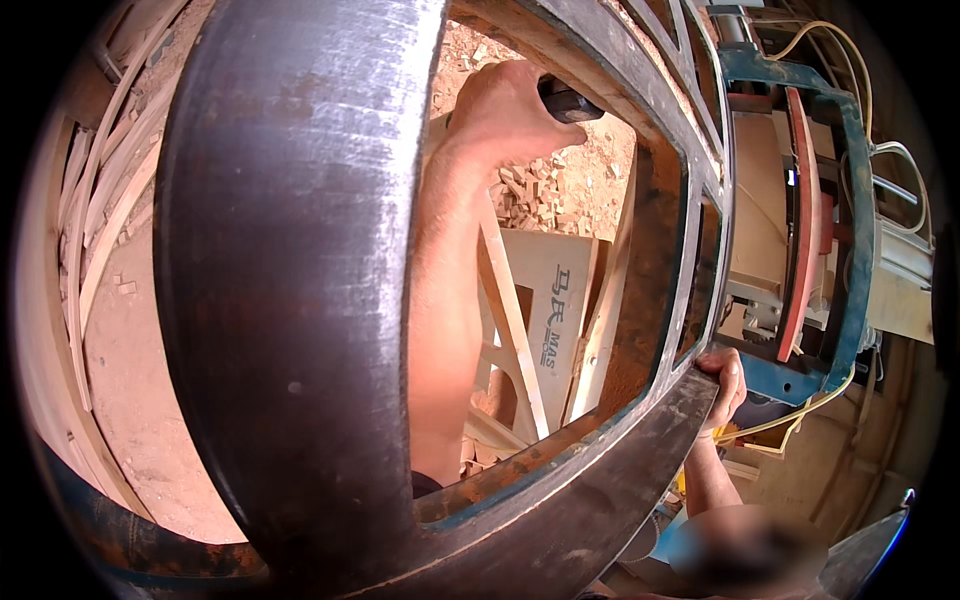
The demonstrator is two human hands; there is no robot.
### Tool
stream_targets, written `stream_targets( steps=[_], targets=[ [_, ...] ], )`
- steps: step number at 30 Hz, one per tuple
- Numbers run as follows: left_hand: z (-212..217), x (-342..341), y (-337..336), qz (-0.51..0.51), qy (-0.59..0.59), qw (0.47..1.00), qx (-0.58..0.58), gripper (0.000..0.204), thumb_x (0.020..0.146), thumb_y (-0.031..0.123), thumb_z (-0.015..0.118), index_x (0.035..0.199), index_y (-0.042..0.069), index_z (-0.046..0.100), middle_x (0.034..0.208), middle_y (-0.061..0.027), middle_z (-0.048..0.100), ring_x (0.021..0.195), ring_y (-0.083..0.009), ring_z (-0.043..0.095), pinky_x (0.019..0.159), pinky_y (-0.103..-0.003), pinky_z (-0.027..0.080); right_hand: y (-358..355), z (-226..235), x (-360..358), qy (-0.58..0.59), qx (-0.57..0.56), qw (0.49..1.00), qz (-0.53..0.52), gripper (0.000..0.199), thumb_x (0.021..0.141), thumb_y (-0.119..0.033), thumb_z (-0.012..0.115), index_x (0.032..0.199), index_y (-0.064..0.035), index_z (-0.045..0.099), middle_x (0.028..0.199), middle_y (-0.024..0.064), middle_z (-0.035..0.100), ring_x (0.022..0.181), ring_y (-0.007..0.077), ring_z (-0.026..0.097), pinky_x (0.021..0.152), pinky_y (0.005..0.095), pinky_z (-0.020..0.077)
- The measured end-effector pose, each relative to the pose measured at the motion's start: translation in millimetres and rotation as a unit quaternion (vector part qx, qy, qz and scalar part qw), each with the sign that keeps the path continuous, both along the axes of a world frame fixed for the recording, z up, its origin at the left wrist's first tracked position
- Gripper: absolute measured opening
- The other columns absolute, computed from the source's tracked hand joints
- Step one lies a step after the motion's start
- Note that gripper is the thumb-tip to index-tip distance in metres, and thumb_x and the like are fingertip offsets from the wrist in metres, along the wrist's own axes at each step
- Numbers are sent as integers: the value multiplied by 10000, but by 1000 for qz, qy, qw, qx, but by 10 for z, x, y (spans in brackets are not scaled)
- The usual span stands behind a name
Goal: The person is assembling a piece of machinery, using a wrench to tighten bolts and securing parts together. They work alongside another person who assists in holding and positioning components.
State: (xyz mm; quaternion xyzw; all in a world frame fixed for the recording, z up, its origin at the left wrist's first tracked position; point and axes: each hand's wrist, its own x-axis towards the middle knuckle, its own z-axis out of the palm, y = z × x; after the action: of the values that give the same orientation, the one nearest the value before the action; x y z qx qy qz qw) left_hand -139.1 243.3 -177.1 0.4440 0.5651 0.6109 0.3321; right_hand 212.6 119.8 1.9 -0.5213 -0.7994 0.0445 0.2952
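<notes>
A big dark metal frame, one hand at its edge and the other seen through its opening.
The metal frame (300, 250) fills the near view; beyond it on the right stands a teal machine frame (856, 190), and through the opening show a pale panel (525, 270) and, past it, a heap of wood chips (535, 195). The left hand (505, 110) appears beyond the opening, bent closed, thumb extended. The right hand (727, 380), apparently the same person's, curls over the frame's far right corner, probably for support or to steady it. Smallest is a dark object (568, 103), its kind unclear, at the left hand's right side, within its grasp above the chips; the closed fingers presumably keep it secure.
</notes>
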Motion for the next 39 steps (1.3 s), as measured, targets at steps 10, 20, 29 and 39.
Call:
stream_targets(
  steps=[10,20,29,39],
  targets=[
    [24,377,73,236,39,971,20,351,733,328,782,998,104,731,915,-144,742,926,-352,718,825,-434,557,-6,-11,12,4,6,1000,2,398,1022,-238,387,711,-17,499,729,78,527,710,164,481,722,317,393],
    [-36,183,96,81,47,996,9,343,695,209,766,1003,61,732,934,-171,748,931,-341,728,857,-415,564,13,3,79,4,5,1000,9,387,1016,-231,384,714,-18,497,730,77,529,708,166,481,717,321,391],
    [87,59,-39,48,41,998,-24,300,716,124,731,1010,72,759,942,-171,758,951,-285,743,893,-388,572,26,-30,88,22,2,1000,21,387,1007,-222,386,699,-17,499,729,85,534,710,173,486,721,324,396],
    [91,62,-26,30,12,999,-34,315,711,113,739,1018,46,758,956,-173,759,964,-294,738,887,-381,564,6,6,47,-24,15,1000,5,408,1002,-251,382,701,-12,518,722,83,548,707,186,500,720,330,402]
  ],
)
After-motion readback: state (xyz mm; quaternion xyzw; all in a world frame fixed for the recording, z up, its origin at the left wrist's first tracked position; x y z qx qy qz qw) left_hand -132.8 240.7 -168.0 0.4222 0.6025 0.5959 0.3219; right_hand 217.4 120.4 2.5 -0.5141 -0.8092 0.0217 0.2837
